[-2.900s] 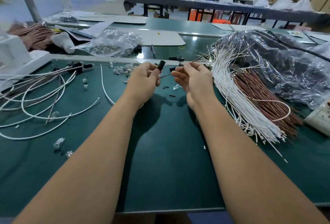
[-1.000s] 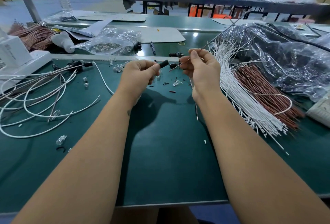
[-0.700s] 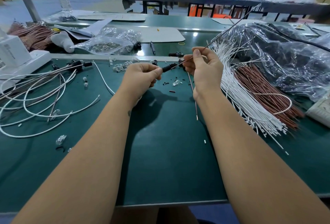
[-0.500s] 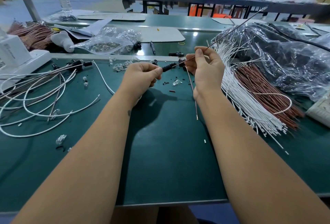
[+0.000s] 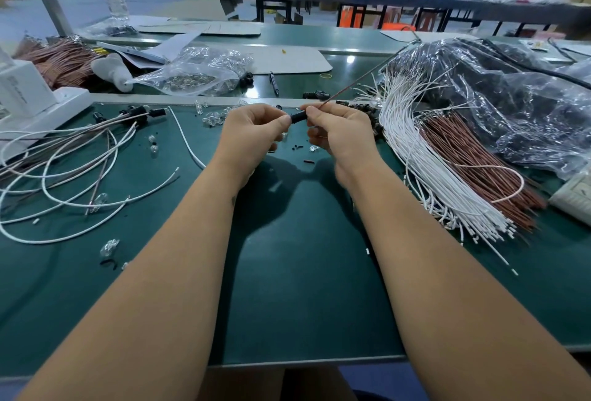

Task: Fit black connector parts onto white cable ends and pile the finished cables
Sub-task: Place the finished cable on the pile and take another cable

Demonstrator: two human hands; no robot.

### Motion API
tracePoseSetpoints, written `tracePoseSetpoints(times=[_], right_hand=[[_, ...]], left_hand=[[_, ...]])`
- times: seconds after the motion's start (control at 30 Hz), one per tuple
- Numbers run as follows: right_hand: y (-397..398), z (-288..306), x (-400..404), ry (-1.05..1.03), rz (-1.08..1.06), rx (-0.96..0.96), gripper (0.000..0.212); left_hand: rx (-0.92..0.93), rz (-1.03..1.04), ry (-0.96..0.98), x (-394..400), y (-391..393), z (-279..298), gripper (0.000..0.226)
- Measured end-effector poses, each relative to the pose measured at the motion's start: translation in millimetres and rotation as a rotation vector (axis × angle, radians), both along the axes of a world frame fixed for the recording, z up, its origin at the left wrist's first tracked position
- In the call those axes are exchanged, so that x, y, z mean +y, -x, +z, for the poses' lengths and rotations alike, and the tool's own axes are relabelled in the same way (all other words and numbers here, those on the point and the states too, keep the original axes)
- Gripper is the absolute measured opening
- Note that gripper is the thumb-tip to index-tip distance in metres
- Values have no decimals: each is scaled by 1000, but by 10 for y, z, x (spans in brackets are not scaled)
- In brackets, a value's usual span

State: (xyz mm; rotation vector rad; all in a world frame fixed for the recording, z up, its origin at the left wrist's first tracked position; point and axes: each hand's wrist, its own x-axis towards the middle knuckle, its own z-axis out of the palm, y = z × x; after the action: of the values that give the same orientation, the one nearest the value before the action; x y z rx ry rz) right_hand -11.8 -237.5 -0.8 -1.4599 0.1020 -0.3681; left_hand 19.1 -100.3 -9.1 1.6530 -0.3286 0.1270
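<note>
Over the green mat (image 5: 297,272), my left hand (image 5: 252,135) pinches a small black connector part (image 5: 298,117) by one end. My right hand (image 5: 342,135) touches the part's other end and pinches a thin cable (image 5: 361,78) that runs up and to the right from it. A bundle of white cables (image 5: 425,163) lies to the right beside brown wires (image 5: 473,157). On the left lies a loose pile of white cables with black connectors (image 5: 80,160). Small black parts (image 5: 367,112) lie behind my right hand.
A clear bag of small bulbs (image 5: 198,74) and a pen (image 5: 274,83) lie on the rear table. Crumpled dark plastic (image 5: 511,96) covers the right side. A white device (image 5: 28,96) stands at left. Loose bulbs (image 5: 108,245) and black bits dot the mat.
My hands have come together: the right hand has moved left and down onto the connector, and the cable now enters it. The wire end that hung below my right hand is gone from view.
</note>
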Motion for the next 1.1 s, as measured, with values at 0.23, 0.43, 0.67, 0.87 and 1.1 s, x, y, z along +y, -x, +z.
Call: tracePoseSetpoints(times=[0.23, 0.43, 0.67, 0.87, 1.1], right_hand=[[3, 13, 10, 19, 99, 58, 11], [-41, -13, -118, -61, -87, 49, 18], [-47, -7, -119, -187, -87, 24, 14], [-33, -9, -46, -86, 42, 11, 11], [-17, -18, -1, 24, 97, 1, 11]], left_hand=[[-133, 14, -122, 18, -8, 31, 14], [-262, 97, -728, 164, -16, 47, 13], [-224, 471, -997, 284, -15, 138, 13], [-508, 180, -693, 68, 111, 174, 46], [-423, 109, -585, 69, 26, 117, 24]])
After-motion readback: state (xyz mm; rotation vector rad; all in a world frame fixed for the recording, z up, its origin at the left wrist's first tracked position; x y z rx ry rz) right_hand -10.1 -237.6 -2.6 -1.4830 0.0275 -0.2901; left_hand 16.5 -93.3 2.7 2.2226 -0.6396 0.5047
